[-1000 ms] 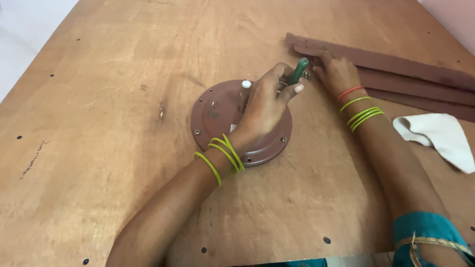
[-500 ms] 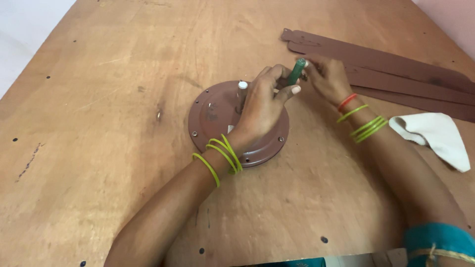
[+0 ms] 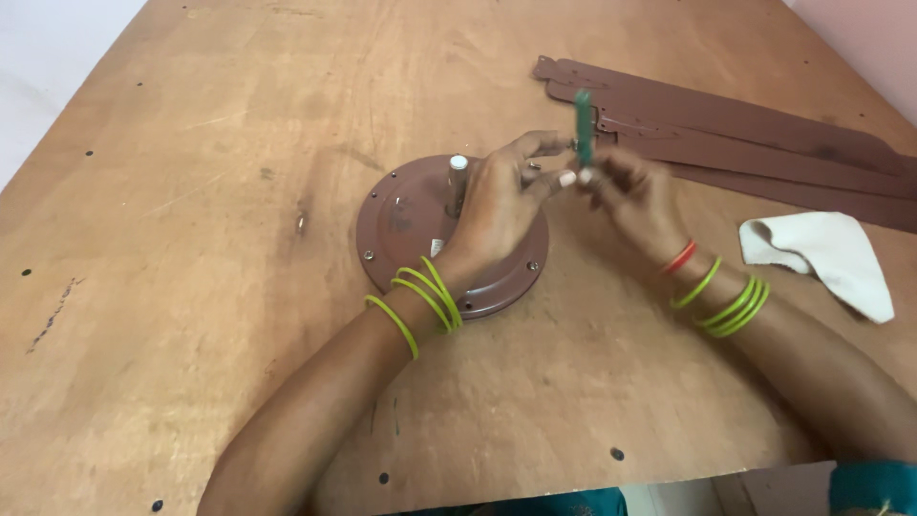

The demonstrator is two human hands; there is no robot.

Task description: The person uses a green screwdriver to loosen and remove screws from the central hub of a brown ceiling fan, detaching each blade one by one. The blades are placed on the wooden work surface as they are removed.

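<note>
Beside hands (image 3: 573, 186): fan blades (image 3: 745, 129), cloth (image 3: 821, 253)

This is looking like a small repair or assembly workshop rather than a home kitchen or an office. A big plywood bench top (image 3: 191, 287) is filling the view, its bare surface showing scratches, dark stains and small screw holes. Fan parts are lying on it: a round brown motor cover (image 3: 401, 215) with a short shaft (image 3: 458, 170) sticking up, and long brown fan blades (image 3: 745, 124) lying stacked near the far edge. A crumpled white rag (image 3: 821, 253) is lying beside the blades. A pale wall is showing past the bench at the corners.
</note>
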